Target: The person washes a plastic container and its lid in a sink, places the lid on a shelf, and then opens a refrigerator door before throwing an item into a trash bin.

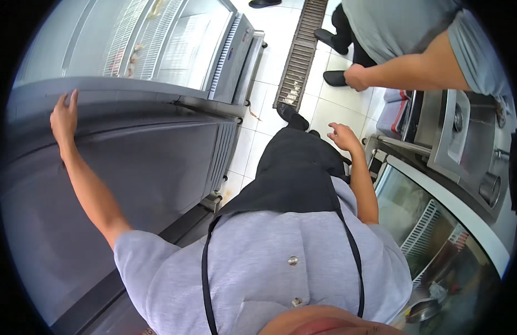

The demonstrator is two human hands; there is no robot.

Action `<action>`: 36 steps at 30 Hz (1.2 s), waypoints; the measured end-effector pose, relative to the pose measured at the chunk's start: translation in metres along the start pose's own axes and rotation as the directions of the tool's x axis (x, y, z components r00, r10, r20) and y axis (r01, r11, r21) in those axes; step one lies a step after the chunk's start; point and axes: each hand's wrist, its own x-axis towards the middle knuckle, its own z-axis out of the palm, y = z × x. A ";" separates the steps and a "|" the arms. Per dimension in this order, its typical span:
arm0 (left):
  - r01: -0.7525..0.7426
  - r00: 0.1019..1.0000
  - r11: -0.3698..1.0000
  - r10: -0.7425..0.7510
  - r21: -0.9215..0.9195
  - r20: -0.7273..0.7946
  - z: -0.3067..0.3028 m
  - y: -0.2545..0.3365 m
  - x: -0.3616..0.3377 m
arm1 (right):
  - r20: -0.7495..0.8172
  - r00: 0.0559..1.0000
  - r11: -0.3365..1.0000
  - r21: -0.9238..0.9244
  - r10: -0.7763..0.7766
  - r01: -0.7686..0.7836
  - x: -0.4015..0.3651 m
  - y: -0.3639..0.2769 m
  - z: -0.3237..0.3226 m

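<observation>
My left hand (64,120) is stretched out to the left, thumb and fingers apart, over the grey edge (130,89) of a glass-fronted display fridge (152,42). Nothing shows in its grasp. Wire shelves with a few small items are visible through the fridge's glass. Below that arm stands a dark grey cabinet panel (147,162). My right hand (345,137) hangs by my side in front of my dark apron (292,167), fingers loosely bent and apart, holding nothing. It is above the white floor tiles, close to the corner of a glass-topped cooler (437,223).
Another person (403,33) stands ahead on the right, one arm lowered. A metal drain grate (297,53) runs along the tiled floor (264,106). At the right are a steel sink counter (465,145), a metal cup (489,187) and plastic tubs (391,116). The fridges have wheels.
</observation>
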 end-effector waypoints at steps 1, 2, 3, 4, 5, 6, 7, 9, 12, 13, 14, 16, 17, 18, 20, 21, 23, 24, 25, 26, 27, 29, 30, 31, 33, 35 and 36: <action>-0.018 0.997 0.999 0.014 -0.050 -0.080 -0.008 0.005 -0.016 | 0.002 1.000 1.000 0.002 0.016 -0.016 -0.003 0.006 0.002; -0.034 0.988 0.995 0.019 -0.098 -0.156 -0.015 0.006 -0.031 | 0.008 0.999 1.000 0.000 0.031 -0.031 -0.006 0.013 0.003; -0.045 0.969 0.998 0.033 -0.042 -0.247 -0.020 0.002 -0.041 | 0.012 0.999 0.999 0.000 0.042 -0.042 -0.008 0.017 0.004; -0.048 0.941 0.999 0.050 0.015 -0.333 -0.024 -0.003 -0.048 | 0.031 0.999 0.999 -0.017 0.043 -0.043 -0.009 0.020 0.006; -0.044 0.939 0.999 0.046 0.015 -0.340 -0.026 -0.015 -0.048 | 0.054 0.998 0.999 -0.036 0.042 -0.040 -0.009 0.023 0.008; -0.038 0.938 0.999 0.042 0.018 -0.344 -0.027 -0.028 -0.048 | 0.070 0.997 0.998 -0.039 0.045 -0.042 -0.007 0.026 0.010; -0.057 0.929 0.998 0.053 0.002 -0.365 -0.030 -0.032 -0.052 | 0.086 0.996 0.998 -0.057 0.031 -0.026 -0.003 0.027 0.012; -0.123 0.932 0.991 0.136 0.058 -0.337 -0.030 -0.034 -0.056 | 0.106 0.994 0.997 -0.081 -0.007 0.015 0.007 0.027 0.016; -0.206 0.916 0.969 0.241 0.138 -0.322 -0.020 -0.032 -0.058 | 0.081 0.994 0.989 -0.116 -0.078 0.087 0.024 0.014 0.017; -0.223 0.901 0.953 0.283 0.208 -0.330 -0.014 -0.036 -0.055 | 0.097 0.993 0.991 -0.111 -0.066 0.076 0.027 0.004 0.012; -0.237 0.884 0.932 0.325 0.275 -0.337 -0.011 -0.034 -0.053 | 0.098 0.993 0.991 -0.111 -0.063 0.074 0.029 -0.002 0.011; -0.193 0.912 0.925 0.292 0.327 -0.287 -0.012 -0.021 -0.057 | 0.050 0.995 0.995 -0.037 -0.087 0.089 0.031 -0.010 0.009; -0.149 0.937 0.912 0.254 0.381 -0.241 -0.013 -0.015 -0.057 | 0.049 0.995 0.996 -0.036 -0.083 0.084 0.030 -0.011 0.007; -0.155 0.936 0.912 0.259 0.379 -0.240 -0.011 -0.017 -0.055 | 0.054 0.996 0.997 -0.037 -0.066 0.068 0.028 -0.012 0.006; -0.123 0.933 0.904 0.245 0.409 -0.263 -0.007 -0.021 -0.053 | 0.062 0.997 0.998 -0.038 -0.046 0.049 0.025 -0.008 0.007; -0.125 0.933 0.904 0.247 0.408 -0.260 -0.006 -0.022 -0.052 | 0.090 0.996 0.998 -0.051 -0.016 0.021 0.023 -0.002 0.009; -0.096 0.950 0.891 0.215 0.444 -0.226 -0.006 -0.023 -0.052 | 0.125 0.992 0.998 -0.067 0.014 -0.006 0.018 0.011 0.014; -0.096 0.951 0.890 0.214 0.446 -0.222 -0.007 -0.024 -0.053 | 0.123 0.992 0.998 -0.053 0.021 -0.015 0.015 0.016 0.017; -0.086 0.963 0.906 0.183 0.415 -0.198 -0.007 -0.022 -0.053 | 0.120 0.992 0.999 -0.040 0.028 -0.024 0.013 0.016 0.019; -0.074 0.973 0.921 0.151 0.383 -0.175 -0.007 -0.022 -0.053 | 0.122 0.992 0.999 -0.041 0.027 -0.023 0.012 0.016 0.022; -0.072 0.973 0.921 0.149 0.382 -0.177 -0.006 -0.022 -0.053 | 0.135 0.990 0.998 -0.057 0.044 -0.036 0.012 0.016 0.024; -0.063 0.975 0.907 0.146 0.416 -0.171 -0.005 -0.022 -0.051 | 0.146 0.987 0.996 -0.073 0.062 -0.051 0.013 0.014 0.026; -0.063 0.974 0.908 0.146 0.415 -0.173 -0.005 -0.020 -0.052 | 0.129 0.991 0.998 -0.059 0.037 -0.029 0.014 0.014 0.027; -0.057 0.977 0.902 0.138 0.428 -0.161 -0.007 -0.017 -0.053 | 0.111 0.994 0.999 -0.046 0.012 -0.007 0.015 0.012 0.027; -0.052 0.979 0.896 0.132 0.441 -0.152 -0.009 -0.015 -0.053 | 0.113 0.994 0.999 -0.041 0.003 0.001 0.017 0.010 0.024; -0.053 0.981 0.887 0.131 0.459 -0.140 -0.006 -0.017 -0.051 | 0.116 0.993 0.999 -0.036 -0.006 0.010 0.018 0.011 0.023; -0.053 0.981 0.887 0.132 0.459 -0.142 -0.005 -0.019 -0.050 | 0.110 0.994 0.999 -0.038 -0.005 0.009 0.018 0.013 0.024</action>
